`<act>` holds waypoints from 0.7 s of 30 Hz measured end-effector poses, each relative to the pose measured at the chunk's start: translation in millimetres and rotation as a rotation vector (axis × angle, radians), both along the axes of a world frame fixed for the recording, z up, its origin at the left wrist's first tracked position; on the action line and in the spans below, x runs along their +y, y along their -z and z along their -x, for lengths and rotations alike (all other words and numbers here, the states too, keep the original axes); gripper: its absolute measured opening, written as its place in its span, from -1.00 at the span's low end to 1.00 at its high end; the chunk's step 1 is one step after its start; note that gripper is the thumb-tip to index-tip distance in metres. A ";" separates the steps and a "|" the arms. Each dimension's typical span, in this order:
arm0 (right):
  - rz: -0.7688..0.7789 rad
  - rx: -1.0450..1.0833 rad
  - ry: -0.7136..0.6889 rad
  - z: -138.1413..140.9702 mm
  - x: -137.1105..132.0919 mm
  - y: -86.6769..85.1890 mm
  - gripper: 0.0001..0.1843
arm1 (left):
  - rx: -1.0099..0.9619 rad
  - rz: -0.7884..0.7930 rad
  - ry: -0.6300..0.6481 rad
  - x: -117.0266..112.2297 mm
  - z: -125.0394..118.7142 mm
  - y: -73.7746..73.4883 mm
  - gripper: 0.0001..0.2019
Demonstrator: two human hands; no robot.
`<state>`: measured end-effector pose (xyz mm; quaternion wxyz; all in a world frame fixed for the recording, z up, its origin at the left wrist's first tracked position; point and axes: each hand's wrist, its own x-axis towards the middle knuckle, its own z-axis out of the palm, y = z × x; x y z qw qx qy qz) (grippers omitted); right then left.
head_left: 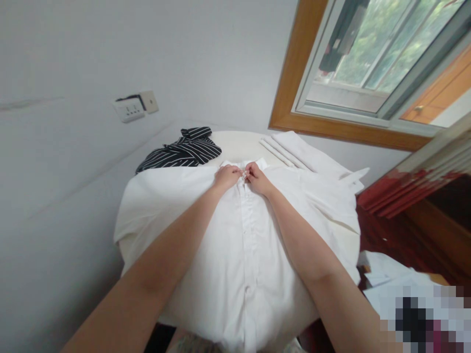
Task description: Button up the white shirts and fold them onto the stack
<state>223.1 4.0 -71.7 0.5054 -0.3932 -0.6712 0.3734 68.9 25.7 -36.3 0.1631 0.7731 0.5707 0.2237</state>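
A white button-up shirt [213, 255] lies spread face up over a round table, its collar at the far side and its hem hanging over the near edge. My left hand [228, 175] pinches the shirt's front just below the collar. Close beside it, my right hand [257, 179] is closed on the other side of the same spot on the placket. The fingertips of both hands nearly meet there; the button between them is too small to make out. Lower down, the placket runs toward me with a few buttons showing.
A black-and-white striped cloth [184, 149] lies bunched at the table's [239, 143] far left. Folded white cloth [300, 149] rests at the far right. Behind are a wall with a socket [129, 109] and a wood-framed window [285, 98]. Papers [386, 269] sit low at the right.
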 end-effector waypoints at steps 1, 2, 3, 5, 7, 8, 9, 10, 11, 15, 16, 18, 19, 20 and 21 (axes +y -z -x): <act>-0.007 -0.005 0.003 0.3 -0.1 0.1 -0.86 | -0.009 0.006 0.004 0.5 0.1 -0.1 -0.70; -0.012 -0.010 0.010 0.6 -0.4 0.1 -0.87 | -0.017 0.011 0.009 0.8 0.2 -0.1 -0.71; -0.012 -0.017 0.019 1.0 -0.7 -0.2 -0.88 | -0.024 0.016 0.011 1.0 0.2 -0.2 -0.71; -0.005 -0.037 0.038 1.6 -1.5 -1.1 -0.90 | -0.030 0.024 0.012 0.8 0.1 -0.4 -0.72; -0.001 -0.060 0.059 2.0 -2.3 -2.2 -0.91 | -0.026 0.025 0.011 -0.2 -0.3 -0.9 -0.71; -0.005 -0.072 0.067 2.1 -2.6 -2.7 -0.91 | -0.021 0.021 0.009 -0.8 -0.5 -1.2 -0.71; -0.012 -0.084 0.073 2.1 -2.8 -3.1 -0.91 | -0.016 0.015 0.003 -1.4 -0.8 -1.5 -0.71; -0.020 -0.092 0.079 2.0 -2.9 -3.4 -0.91 | -0.011 0.011 -0.003 -1.9 -1.0 -1.7 -0.71; -0.027 -0.099 0.083 1.9 -3.0 -3.5 -0.91 | -0.006 0.006 -0.009 -2.2 -1.3 -1.7 -0.71; -0.029 -0.088 0.084 1.8 -2.6 -3.7 -0.88 | 0.011 0.006 -0.010 -0.5 -2.0 0.1 -0.71; -0.022 -0.081 0.078 1.9 -2.2 -3.8 -0.87 | 0.010 0.010 -0.009 0.6 -2.2 0.9 -0.71; 0.002 -0.063 0.061 2.2 -1.1 -4.3 -0.87 | 0.005 0.024 -0.010 3.3 -2.6 2.3 -0.70; 0.020 -0.048 0.050 2.2 -0.4 -4.6 -0.87 | 0.005 0.034 -0.011 4.6 -2.9 2.8 -0.70; 0.040 -0.027 0.039 2.1 0.4 -5.0 -0.87 | 0.005 0.044 -0.012 5.7 -3.1 3.0 -0.70; 0.060 0.000 0.026 1.7 1.1 -5.4 -0.86 | 0.007 0.054 -0.013 6.5 -3.4 3.0 -0.69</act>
